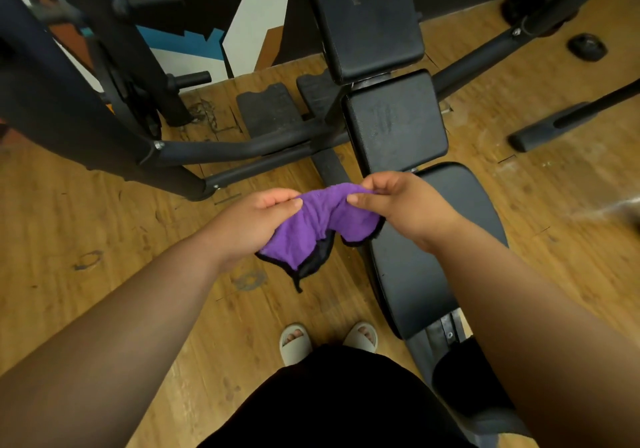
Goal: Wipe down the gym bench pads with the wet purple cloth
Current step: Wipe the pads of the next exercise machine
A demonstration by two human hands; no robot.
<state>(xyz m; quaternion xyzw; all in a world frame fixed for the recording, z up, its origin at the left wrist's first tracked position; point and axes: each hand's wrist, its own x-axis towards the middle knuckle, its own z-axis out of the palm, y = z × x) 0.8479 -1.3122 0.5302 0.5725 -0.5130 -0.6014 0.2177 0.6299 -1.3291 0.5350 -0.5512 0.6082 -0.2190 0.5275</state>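
Note:
A purple cloth (322, 226) with a black hem hangs bunched between both hands, above the floor just left of the bench. My left hand (252, 222) pinches its left side. My right hand (405, 205) pinches its right top edge. The black gym bench runs from near right to far centre in three pads: a long seat pad (436, 240) partly under my right hand and forearm, a square middle pad (394, 118) with faint smear marks, and an upper back pad (367, 18).
A dark steel machine frame (242, 146) crosses the wooden floor at left and joins the bench. Black foot plates (266, 108) lie behind it. A bar with a grip (561, 122) and a small weight (587, 46) lie at right. My sandalled feet (294, 342) stand below the cloth.

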